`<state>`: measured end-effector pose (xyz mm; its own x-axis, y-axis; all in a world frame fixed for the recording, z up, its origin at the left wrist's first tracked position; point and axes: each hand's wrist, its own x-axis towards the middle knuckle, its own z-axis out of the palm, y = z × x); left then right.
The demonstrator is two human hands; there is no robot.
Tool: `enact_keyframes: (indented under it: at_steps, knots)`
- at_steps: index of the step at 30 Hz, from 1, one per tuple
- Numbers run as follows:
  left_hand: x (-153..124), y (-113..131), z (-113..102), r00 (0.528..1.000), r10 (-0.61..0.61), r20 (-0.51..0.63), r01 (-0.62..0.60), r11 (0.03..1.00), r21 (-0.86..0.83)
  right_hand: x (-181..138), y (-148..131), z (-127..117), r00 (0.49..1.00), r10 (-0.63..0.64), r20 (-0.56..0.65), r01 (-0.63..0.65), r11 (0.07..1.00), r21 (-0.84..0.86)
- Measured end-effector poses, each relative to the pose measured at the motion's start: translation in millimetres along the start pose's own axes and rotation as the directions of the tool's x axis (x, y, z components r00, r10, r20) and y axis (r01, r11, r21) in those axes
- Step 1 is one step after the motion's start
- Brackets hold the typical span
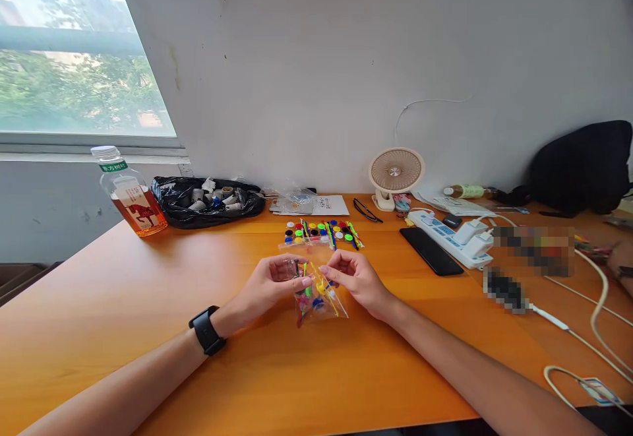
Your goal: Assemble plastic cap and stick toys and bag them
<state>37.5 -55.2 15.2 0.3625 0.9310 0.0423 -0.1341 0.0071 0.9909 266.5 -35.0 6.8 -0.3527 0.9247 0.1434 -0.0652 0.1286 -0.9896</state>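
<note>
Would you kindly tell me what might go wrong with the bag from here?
If the clear bag is open, which I cannot tell, its small coloured pieces might spill. The bag could slip from the left hand or right hand. Pushed forward, it might disturb the discs just beyond.
</note>
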Motion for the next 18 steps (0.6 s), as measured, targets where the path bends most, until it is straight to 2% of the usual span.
enact_keyframes:
  at_steps: [3, 6, 9, 12, 16, 18]
  knots:
    - [-0.5, 1.5, -0.3, 0.997, -0.047, 0.062, 0.050, 0.998, -0.049, 0.2, -1.0, -0.3, 1.000, -0.031, 0.001, 0.031, 0.999, 0.014]
    - [-1.7, 3.2, -0.3, 0.995, -0.053, 0.086, 0.054, 0.999, -0.008, -1.4, -2.8, 1.7, 0.999, -0.030, 0.019, 0.029, 0.998, 0.049]
    - [-1.9, 4.4, -1.0, 1.000, 0.014, 0.023, -0.016, 0.997, 0.076, -4.3, -4.1, 2.6, 0.999, -0.013, 0.051, 0.010, 0.998, 0.056]
    - [-0.7, 4.5, -3.3, 0.996, 0.050, -0.067, -0.045, 0.995, 0.084, -5.2, -3.7, 1.4, 0.999, -0.001, 0.043, -0.002, 0.999, 0.051]
    - [1.2, 3.1, -6.0, 0.998, 0.027, -0.058, -0.022, 0.996, 0.086, -2.0, -1.9, -1.1, 0.998, -0.045, -0.040, 0.046, 0.999, 0.027]
    - [2.1, 2.2, -6.7, 0.997, 0.046, -0.060, -0.039, 0.993, 0.116, -0.5, -1.6, -1.9, 0.998, -0.055, -0.040, 0.055, 0.998, -0.008]
